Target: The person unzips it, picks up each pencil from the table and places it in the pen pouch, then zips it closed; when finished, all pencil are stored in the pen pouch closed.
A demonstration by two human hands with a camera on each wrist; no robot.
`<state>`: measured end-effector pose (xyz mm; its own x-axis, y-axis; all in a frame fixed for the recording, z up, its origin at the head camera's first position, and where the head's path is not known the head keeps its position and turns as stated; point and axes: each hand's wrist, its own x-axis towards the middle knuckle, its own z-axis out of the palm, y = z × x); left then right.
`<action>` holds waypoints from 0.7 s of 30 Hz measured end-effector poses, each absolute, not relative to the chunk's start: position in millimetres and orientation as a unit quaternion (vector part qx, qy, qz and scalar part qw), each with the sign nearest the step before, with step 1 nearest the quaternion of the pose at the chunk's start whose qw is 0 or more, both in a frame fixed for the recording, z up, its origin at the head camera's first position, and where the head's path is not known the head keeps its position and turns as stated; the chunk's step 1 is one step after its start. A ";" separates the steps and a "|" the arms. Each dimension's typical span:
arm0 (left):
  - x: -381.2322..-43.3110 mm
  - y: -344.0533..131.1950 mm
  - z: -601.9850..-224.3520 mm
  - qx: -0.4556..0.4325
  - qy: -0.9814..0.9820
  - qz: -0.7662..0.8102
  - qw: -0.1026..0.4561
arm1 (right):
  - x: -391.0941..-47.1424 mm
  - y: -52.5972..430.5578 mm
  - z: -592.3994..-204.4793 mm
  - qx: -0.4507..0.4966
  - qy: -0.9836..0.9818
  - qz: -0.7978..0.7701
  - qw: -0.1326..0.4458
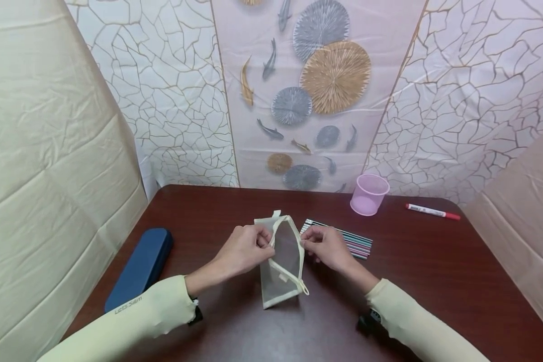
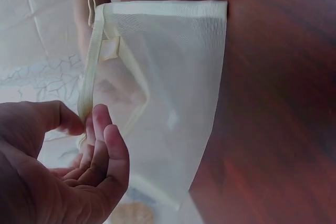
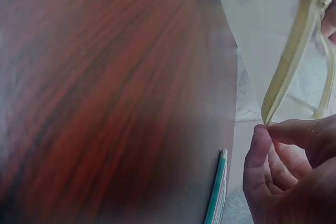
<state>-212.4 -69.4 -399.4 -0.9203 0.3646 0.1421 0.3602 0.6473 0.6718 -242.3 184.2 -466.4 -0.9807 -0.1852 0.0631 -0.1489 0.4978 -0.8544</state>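
A pale cream mesh zipper pouch (image 1: pixel 278 286) stands on the table between both hands, its zipped mouth spread apart. My left hand (image 1: pixel 249 246) pinches the left edge of the mouth between thumb and fingers; the left wrist view shows the sheer side of the pouch (image 2: pixel 173 77) beyond those fingers. On the opposite edge, my right hand (image 1: pixel 328 246) pinches the zipper tape (image 3: pixel 291 56) between thumb and forefinger. Through the mesh no contents show. Just behind the right hand lies a row of several pencils (image 1: pixel 357 242), partly covered by that hand.
A dark blue case (image 1: pixel 140 269) lies at the table's left side. Toward the back right stands a pink mesh cup (image 1: pixel 370 195), with a red-capped marker (image 1: pixel 432 211) to its right. The brown table (image 1: pixel 199 211) ends at a patterned cloth backdrop (image 1: pixel 185 100).
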 end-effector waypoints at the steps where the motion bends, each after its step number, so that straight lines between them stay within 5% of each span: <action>1: -211.3 -71.4 -397.0 0.202 0.909 0.364 0.002 | -243.0 185.2 -466.4 -0.095 0.871 -0.483 0.015; 10: -204.5 -94.6 -375.2 0.207 0.916 0.344 0.019 | -242.3 188.6 -463.3 -0.083 0.901 -0.425 -0.004; 21: -211.1 -85.5 -393.7 0.128 0.812 0.544 0.170 | -239.8 170.5 -467.6 -0.154 0.869 -0.470 0.018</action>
